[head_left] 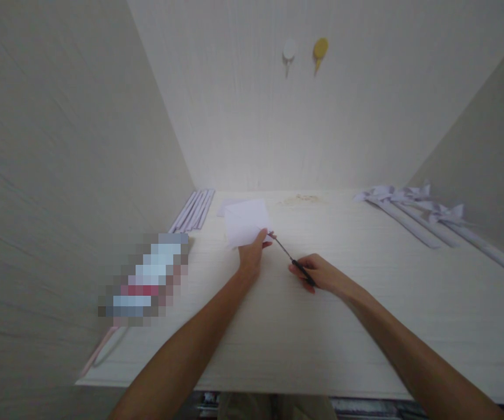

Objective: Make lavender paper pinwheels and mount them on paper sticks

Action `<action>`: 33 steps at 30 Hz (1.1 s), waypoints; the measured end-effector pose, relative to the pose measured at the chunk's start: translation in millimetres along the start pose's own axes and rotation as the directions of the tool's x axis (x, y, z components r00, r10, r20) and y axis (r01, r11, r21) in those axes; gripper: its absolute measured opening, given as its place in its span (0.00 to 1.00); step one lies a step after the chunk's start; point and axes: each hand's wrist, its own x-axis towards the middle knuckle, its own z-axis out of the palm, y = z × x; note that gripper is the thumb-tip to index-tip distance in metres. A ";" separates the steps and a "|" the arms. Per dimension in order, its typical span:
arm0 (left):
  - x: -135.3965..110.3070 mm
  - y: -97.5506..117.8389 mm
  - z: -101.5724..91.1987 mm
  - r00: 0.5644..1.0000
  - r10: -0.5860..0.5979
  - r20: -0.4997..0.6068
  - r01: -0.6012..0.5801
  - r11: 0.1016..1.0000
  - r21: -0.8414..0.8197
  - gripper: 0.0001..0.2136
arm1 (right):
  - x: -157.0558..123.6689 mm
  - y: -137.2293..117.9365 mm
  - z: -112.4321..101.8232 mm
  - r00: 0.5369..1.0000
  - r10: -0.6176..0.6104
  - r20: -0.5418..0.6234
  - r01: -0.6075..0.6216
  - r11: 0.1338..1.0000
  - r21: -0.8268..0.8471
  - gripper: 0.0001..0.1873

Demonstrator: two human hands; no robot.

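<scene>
Pinching white square paper sheet (247,219), L hand (252,255) is nr frame ctr; R hand (317,269), just rt of ctr, grips black-handled metal scissors (297,265), tips by sheet's lower-rt corner.

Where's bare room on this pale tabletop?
Between the left forearm and right forearm, before the black-handled metal tool; also between right forearm and long-stemmed white paper pieces. Crowded: left edge, with slim white paper strips and a pixelated object.
</scene>
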 end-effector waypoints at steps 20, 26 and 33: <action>0.6 -0.3 -0.7 1.000 -0.020 -0.009 0.020 1.000 -0.012 0.08 | 0.1 2.4 0.2 1.000 -0.016 0.003 0.016 1.000 0.013 0.25; -0.7 1.3 0.1 1.000 -0.019 -0.008 0.019 1.000 -0.019 0.07 | 2.0 5.2 0.4 1.000 -0.017 -0.002 0.017 1.000 0.001 0.25; -0.3 -0.1 0.0 1.000 -0.011 -0.007 0.011 1.000 0.005 0.07 | 1.6 4.8 0.3 1.000 -0.022 0.002 0.022 1.000 -0.012 0.26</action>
